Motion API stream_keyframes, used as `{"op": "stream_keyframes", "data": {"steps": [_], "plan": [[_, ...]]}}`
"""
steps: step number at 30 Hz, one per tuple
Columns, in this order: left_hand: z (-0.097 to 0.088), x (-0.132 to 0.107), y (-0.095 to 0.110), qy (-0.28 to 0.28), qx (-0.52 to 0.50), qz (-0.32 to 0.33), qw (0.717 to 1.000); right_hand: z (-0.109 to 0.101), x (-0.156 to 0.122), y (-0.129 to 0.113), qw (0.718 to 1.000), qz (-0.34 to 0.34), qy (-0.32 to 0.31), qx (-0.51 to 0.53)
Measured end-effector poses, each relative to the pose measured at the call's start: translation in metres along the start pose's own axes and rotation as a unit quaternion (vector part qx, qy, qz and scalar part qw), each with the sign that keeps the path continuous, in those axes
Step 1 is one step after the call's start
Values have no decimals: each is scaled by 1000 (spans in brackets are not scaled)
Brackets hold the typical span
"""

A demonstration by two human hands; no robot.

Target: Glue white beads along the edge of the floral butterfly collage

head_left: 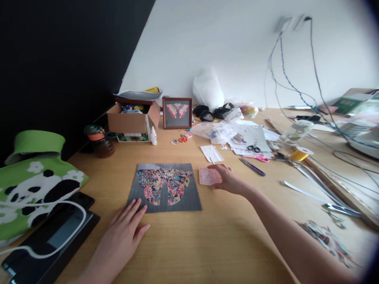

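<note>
A grey card (194, 199) bearing a floral paper dress shape (164, 184) lies on the wooden desk in front of me. My left hand (126, 228) rests flat and open on the desk, fingertips touching the card's lower left corner. Right of the card, my right hand (229, 179) grips the edge of a small pink translucent box (208, 176) that sits on the desk. A thin white stick pokes up just behind that box.
A green panda bag (32, 185) and a dark tablet (56, 236) with a white cable sit at left. Behind are a cardboard box (132, 120), a framed picture (177, 113), a glue bottle (153, 136), scissors (257, 157), papers, plastic bags and cables at right.
</note>
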State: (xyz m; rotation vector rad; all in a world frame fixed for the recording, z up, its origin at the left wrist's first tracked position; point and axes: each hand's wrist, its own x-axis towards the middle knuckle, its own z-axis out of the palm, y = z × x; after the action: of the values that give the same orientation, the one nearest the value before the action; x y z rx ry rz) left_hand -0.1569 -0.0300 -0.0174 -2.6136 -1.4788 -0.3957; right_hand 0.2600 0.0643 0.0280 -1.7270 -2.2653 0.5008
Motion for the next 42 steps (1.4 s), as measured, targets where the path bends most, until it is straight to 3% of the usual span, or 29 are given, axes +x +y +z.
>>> {"op": "stream_keyframes", "data": {"steps": [12, 27, 42], "plan": [[3, -1, -11, 24, 17, -9, 1000, 1, 15, -11, 999, 4, -34, 13], [4, 0, -29, 14, 42, -29, 999, 0, 25, -10, 998, 4, -60, 11], [0, 1, -30, 15, -6, -43, 999, -2, 33, -8, 998, -3, -57, 30]]}}
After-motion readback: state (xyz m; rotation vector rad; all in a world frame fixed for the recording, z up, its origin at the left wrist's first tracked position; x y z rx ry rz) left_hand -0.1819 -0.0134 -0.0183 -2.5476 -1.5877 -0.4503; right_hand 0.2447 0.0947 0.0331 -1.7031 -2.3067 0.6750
